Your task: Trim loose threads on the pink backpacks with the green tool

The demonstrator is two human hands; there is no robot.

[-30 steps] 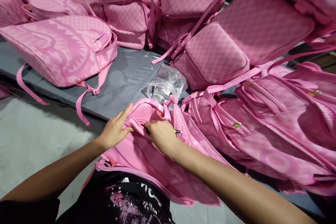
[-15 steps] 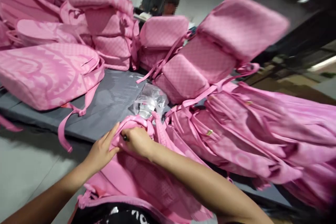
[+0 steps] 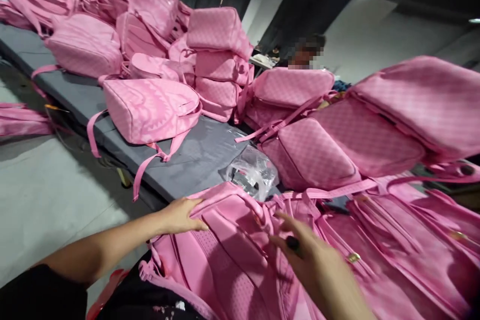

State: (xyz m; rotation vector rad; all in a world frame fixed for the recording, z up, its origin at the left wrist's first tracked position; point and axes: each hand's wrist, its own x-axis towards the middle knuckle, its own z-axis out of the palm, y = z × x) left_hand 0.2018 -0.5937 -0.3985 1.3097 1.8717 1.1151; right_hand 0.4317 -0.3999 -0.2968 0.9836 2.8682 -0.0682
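A pink backpack (image 3: 225,270) stands at the front of the table against my body, its padded back panel and mesh shoulder straps facing me. My left hand (image 3: 183,216) is closed around its upper left edge, thumb on the near side. Beside the bag's upper right corner is my right hand (image 3: 311,255), slightly blurred, with thumb and index finger apart near the straps. A small dark round thing (image 3: 292,244) shows at its fingers; I cannot tell whether it is a ring. Just beyond the bag lies a crumpled clear plastic bag (image 3: 255,172) with something pale in it.
Several pink backpacks (image 3: 393,240) lie packed together on the right. Stacked pink bags (image 3: 219,65) stand behind, and one patterned backpack (image 3: 150,110) lies on the grey table (image 3: 176,165) with its straps hanging over the edge. A person (image 3: 305,52) is in the background.
My right hand has come out from the bag's top and moved right, its fingers parting. My left hand keeps its hold on the edge. The view has swung left, and the back panel shows more.
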